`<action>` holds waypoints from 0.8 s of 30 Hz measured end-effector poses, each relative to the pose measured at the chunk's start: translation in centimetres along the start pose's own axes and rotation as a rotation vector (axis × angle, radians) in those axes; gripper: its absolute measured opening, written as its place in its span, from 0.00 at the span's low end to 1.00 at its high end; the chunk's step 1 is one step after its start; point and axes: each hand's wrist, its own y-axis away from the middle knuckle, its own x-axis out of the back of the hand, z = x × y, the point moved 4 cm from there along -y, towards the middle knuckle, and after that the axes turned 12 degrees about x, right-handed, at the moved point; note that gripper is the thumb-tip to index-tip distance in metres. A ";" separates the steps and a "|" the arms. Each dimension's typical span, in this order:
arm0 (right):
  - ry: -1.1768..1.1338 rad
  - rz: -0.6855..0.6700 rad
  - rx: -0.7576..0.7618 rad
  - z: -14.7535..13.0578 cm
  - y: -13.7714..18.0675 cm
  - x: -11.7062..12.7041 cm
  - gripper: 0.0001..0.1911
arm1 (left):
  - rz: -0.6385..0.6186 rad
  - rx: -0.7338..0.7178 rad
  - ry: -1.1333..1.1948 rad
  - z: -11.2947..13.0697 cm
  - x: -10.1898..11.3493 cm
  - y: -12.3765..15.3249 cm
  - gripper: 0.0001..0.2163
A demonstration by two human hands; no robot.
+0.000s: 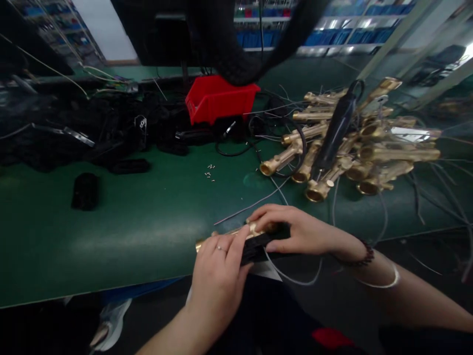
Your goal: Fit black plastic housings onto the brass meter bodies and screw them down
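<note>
At the near edge of the green table (129,231), both hands hold one brass fitting (254,229) with a black part (258,246) against it. My left hand (218,276), a ring on one finger, has its fingers closed over the fitting's left end and the black part. My right hand (295,229), a bead bracelet at the wrist, is curled over the fitting's right end. A thin grey wire (295,278) trails from the piece below the table edge.
A heap of brass fittings (351,148) with wires and a black handled tool (336,130) lies at the right. A red bin (218,101) stands at the back centre, black parts (84,190) and cables to the left, small screws (210,171) mid-table.
</note>
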 end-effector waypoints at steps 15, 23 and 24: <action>0.025 0.240 0.321 0.1 1.8 -1.4 0.07 | 0.017 -0.123 -0.125 1.4 0.1 1.7 0.14; -0.029 0.213 0.085 0.7 0.4 -0.4 0.11 | -0.089 -0.085 -0.047 -0.3 0.8 -0.9 0.15; -0.012 0.212 0.023 1.0 0.0 -0.1 0.12 | -0.096 -0.064 -0.024 -0.9 1.0 -1.5 0.15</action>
